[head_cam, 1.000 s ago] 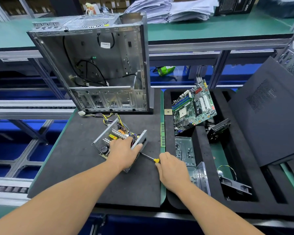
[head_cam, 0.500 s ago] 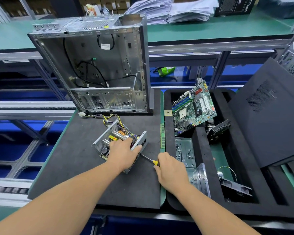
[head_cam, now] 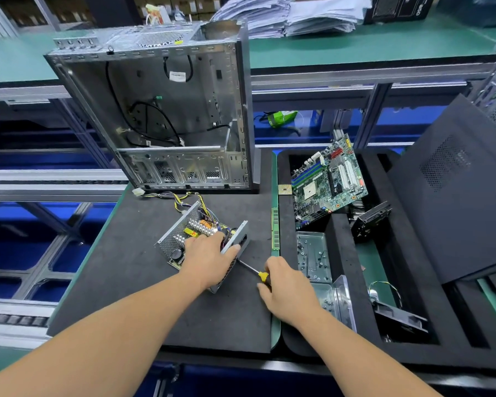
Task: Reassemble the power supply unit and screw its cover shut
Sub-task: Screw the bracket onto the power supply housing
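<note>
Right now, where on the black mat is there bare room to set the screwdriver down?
Bare mat lies left of the power supply, out to the green edge, and near the front edge under the forearms. It is crowded behind the supply, where wires trail to the case, and between the two hands.

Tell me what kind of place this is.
Likely a computer assembly or repair line: a stripped PC case on a foam mat, a motherboard in a foam tray, an open power supply.
</note>
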